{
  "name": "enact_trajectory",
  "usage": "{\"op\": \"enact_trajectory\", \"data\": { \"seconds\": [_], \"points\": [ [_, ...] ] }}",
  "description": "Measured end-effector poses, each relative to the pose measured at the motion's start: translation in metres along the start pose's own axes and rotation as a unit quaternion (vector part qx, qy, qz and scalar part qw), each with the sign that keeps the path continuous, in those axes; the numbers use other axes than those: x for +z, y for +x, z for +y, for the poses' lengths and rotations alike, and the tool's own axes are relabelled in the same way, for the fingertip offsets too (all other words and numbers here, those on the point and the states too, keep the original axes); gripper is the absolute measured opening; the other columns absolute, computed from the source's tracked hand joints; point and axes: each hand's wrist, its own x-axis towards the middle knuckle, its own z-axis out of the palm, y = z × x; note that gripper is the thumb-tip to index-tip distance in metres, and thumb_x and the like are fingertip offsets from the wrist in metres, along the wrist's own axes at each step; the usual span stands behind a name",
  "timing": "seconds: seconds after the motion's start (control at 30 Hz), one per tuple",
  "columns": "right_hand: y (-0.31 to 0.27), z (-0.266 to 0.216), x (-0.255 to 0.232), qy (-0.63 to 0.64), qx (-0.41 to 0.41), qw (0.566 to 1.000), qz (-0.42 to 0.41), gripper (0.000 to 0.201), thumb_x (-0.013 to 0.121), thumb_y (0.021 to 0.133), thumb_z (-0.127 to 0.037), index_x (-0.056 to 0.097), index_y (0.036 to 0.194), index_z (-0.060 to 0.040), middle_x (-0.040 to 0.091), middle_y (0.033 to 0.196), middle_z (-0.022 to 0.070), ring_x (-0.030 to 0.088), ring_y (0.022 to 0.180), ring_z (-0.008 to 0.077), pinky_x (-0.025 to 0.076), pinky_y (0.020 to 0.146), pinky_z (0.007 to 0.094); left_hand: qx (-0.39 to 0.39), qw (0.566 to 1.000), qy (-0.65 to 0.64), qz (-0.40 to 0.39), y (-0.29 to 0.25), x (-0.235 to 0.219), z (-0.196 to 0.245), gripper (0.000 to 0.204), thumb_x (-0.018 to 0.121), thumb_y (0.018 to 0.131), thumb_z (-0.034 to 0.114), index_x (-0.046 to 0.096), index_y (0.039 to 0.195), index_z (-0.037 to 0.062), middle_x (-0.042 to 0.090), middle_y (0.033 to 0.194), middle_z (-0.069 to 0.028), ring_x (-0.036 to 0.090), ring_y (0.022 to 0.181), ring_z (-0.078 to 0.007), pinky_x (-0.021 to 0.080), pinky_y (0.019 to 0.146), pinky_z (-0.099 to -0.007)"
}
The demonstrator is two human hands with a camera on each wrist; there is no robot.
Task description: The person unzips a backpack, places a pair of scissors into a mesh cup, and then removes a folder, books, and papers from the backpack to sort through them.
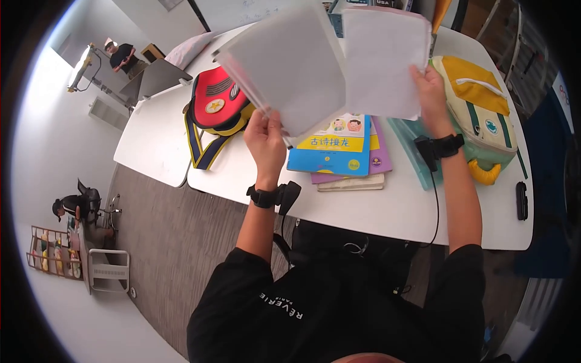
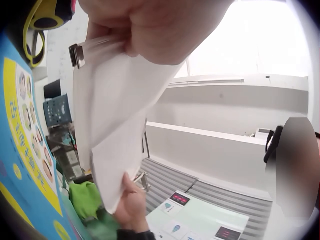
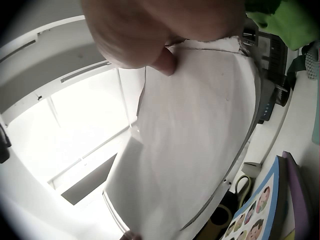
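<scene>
In the head view, my left hand (image 1: 266,142) pinches the lower left edge of a clear plastic folder (image 1: 284,72) with white sheets inside. A dark metallic clip (image 2: 76,55) shows at its corner in the left wrist view. My right hand (image 1: 431,100) grips a stack of white paper (image 1: 384,66) by its right edge, thumb on the front. Its upper edge looks ragged in the right wrist view. Both are held up over the table, with the folder's right side meeting the stack's left side. Beneath them lies a blue and yellow book (image 1: 330,163) on a pile.
A red and navy bag (image 1: 215,91) lies at the left of the white table (image 1: 254,196). To the right are a teal folder (image 1: 411,151), a yellow and cream backpack (image 1: 502,136) and a small black object (image 1: 521,201). Two people are in the left background.
</scene>
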Motion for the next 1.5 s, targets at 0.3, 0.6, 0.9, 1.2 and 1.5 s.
{"op": "enact_trajectory", "data": {
  "seconds": [0.3, 0.6, 0.9, 1.2, 1.5],
  "points": [
    [0.008, -0.001, -0.014, -0.044, 0.021, 0.998, -0.037, 0.029, 0.056, 0.100, -0.014, 0.059, 0.121, 0.0049, 0.069, 0.106, 0.0089, 0.066, 0.089, 0.0112, 0.052, 0.080, 0.0252, 0.294, 0.930, 0.197, 0.104, 0.007, -0.010, 0.011, 0.028, 0.056, 0.087, -0.012, 0.071, 0.109, -0.0059, 0.073, 0.107, -0.0158, 0.070, 0.104, -0.0273, 0.054, 0.092, -0.0353],
    [-0.010, 0.010, 0.006, -0.198, 0.071, 0.964, -0.161, 0.035, 0.057, 0.099, -0.013, 0.055, 0.129, 0.0030, 0.068, 0.110, 0.0077, 0.064, 0.090, 0.0108, 0.051, 0.080, 0.0267, 0.473, 0.804, 0.351, 0.077, 0.010, -0.014, 0.020, 0.029, 0.057, 0.083, -0.013, 0.074, 0.103, -0.0005, 0.073, 0.107, -0.0176, 0.068, 0.107, -0.0375, 0.055, 0.090, -0.0411],
    [0.001, -0.010, 0.004, -0.084, -0.031, 0.994, -0.059, 0.036, 0.054, 0.102, -0.017, 0.053, 0.132, 0.0017, 0.068, 0.115, 0.0089, 0.065, 0.098, 0.0107, 0.051, 0.085, 0.0230, -0.015, 0.993, -0.089, 0.076, 0.010, -0.007, 0.006, 0.021, 0.060, 0.097, 0.003, 0.063, 0.116, -0.0062, 0.069, 0.082, -0.0062, 0.062, 0.067, -0.0086, 0.052, 0.059, -0.0244],
    [-0.010, 0.000, 0.018, -0.082, -0.016, 0.992, -0.096, 0.034, 0.057, 0.102, -0.022, 0.056, 0.126, 0.0013, 0.067, 0.110, 0.0056, 0.061, 0.092, 0.0085, 0.050, 0.085, 0.0242, -0.204, 0.946, -0.237, -0.084, -0.013, 0.028, 0.007, 0.026, 0.061, 0.096, 0.004, 0.058, 0.121, -0.0059, 0.065, 0.083, -0.0035, 0.061, 0.066, -0.0084, 0.054, 0.058, -0.0251],
    [-0.016, 0.015, 0.031, -0.140, -0.015, 0.987, -0.074, 0.030, 0.062, 0.098, -0.016, 0.055, 0.121, 0.0019, 0.070, 0.098, 0.0086, 0.064, 0.082, 0.0087, 0.051, 0.071, 0.0235, -0.121, 0.974, -0.019, -0.189, -0.021, 0.045, 0.008, 0.039, 0.053, 0.104, 0.020, 0.045, 0.135, -0.0017, 0.068, 0.102, -0.0096, 0.066, 0.090, -0.0121, 0.054, 0.072, -0.0251]
  ]
}}
